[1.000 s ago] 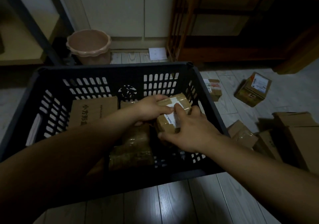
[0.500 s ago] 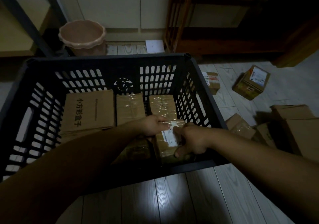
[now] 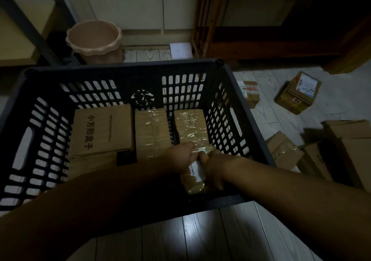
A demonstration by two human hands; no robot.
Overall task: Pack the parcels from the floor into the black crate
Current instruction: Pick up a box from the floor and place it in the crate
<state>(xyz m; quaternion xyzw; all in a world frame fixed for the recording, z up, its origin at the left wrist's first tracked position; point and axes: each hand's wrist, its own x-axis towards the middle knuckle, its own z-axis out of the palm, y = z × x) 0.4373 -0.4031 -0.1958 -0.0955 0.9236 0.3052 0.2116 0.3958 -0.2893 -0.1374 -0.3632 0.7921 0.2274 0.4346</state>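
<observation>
Down on the floor, the black crate [image 3: 124,70] holds a printed carton [image 3: 102,129] at its left, then two taped parcels [image 3: 151,134] side by side. Nearer, the left hand [image 3: 179,157] and right hand [image 3: 213,169] both grip a small labelled parcel [image 3: 194,177] low in the crate's near right corner. Loose parcels [image 3: 297,93] lie right of the crate
</observation>
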